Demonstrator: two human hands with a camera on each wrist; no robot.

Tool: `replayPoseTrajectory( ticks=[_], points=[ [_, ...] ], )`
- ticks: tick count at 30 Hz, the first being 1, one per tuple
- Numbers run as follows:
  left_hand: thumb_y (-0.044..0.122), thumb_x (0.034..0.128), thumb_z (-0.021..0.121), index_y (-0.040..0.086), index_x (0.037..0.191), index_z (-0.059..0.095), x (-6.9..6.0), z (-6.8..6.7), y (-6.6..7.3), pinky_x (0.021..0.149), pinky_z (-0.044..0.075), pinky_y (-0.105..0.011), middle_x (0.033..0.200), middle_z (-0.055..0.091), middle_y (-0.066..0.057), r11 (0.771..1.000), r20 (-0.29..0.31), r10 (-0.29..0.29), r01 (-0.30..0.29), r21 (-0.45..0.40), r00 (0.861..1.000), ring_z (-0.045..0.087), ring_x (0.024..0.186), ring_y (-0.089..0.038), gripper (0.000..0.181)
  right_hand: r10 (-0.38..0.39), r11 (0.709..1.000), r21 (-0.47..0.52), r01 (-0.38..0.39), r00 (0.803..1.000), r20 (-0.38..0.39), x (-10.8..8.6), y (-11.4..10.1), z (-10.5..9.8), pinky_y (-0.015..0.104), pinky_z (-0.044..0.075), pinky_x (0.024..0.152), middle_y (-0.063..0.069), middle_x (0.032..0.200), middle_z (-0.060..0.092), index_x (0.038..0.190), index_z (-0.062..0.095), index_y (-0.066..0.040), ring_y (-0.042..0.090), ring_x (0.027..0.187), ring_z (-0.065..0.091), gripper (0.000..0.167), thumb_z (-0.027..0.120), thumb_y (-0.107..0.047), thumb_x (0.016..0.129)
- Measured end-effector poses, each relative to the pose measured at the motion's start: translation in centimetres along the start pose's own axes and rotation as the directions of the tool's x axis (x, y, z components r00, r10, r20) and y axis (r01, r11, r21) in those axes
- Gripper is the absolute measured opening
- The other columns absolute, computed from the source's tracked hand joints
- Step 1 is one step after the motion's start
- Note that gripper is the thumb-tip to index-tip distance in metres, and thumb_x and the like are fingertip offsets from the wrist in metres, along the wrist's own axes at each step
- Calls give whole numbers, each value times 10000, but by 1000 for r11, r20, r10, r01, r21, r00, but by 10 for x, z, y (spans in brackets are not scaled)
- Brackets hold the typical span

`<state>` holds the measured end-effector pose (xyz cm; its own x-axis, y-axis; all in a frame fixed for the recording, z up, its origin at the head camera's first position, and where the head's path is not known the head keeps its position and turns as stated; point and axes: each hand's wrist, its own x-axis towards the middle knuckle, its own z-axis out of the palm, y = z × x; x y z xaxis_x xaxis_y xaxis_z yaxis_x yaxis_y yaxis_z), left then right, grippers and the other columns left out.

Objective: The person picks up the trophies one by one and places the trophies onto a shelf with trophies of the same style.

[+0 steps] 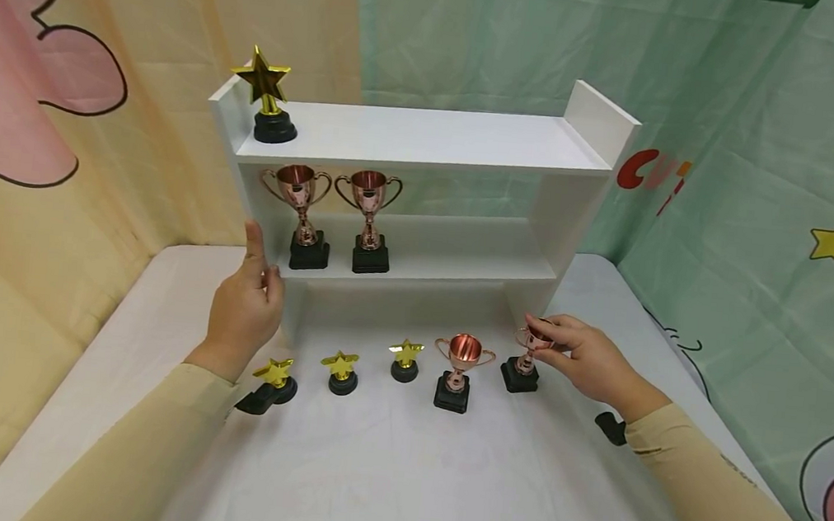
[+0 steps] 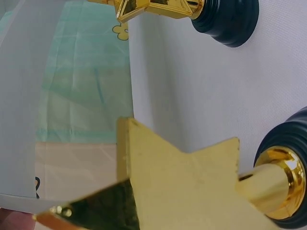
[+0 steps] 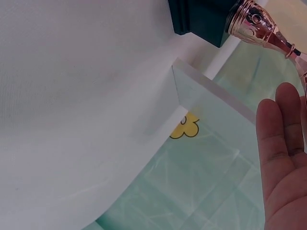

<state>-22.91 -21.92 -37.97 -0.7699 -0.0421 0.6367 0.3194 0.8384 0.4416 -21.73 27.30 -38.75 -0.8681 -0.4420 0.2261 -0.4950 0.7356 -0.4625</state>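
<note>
My right hand (image 1: 587, 362) pinches the bowl of a copper-coloured trophy cup (image 1: 524, 365) at the table's right; its black base is at or just above the cloth. In the right wrist view, part of that cup's stem (image 3: 261, 28) shows beyond the fingers. My left hand (image 1: 244, 312) holds the left side of the white shelf unit (image 1: 428, 139), one finger pointing up along the panel. Another copper cup (image 1: 462, 364) and small gold star trophies (image 1: 404, 359), (image 1: 340, 370), (image 1: 276, 372) stand in a row between my hands.
Two copper cups (image 1: 302, 209), (image 1: 369, 215) stand on the middle shelf's left. A larger gold star trophy (image 1: 269, 99) is at the top shelf's left end. White cloth covers the table (image 1: 405, 483); printed curtains (image 1: 746, 240) hang behind and beside it.
</note>
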Motion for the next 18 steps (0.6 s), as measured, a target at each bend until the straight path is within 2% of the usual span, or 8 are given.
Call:
replayPoseTrajectory(
  ticks=[18],
  points=[
    [102,1088,415,493,1643,-146,-1,-1,1,481,303,-343,596,418,-114,1000,12,-14,14,-4,1000,316,466,-211,880,38,997,64,-38,999,3,-1,1,1,251,545,780,70,1286,669,1526,562,-93,132,993,640,572,740,-155,986]
  ],
)
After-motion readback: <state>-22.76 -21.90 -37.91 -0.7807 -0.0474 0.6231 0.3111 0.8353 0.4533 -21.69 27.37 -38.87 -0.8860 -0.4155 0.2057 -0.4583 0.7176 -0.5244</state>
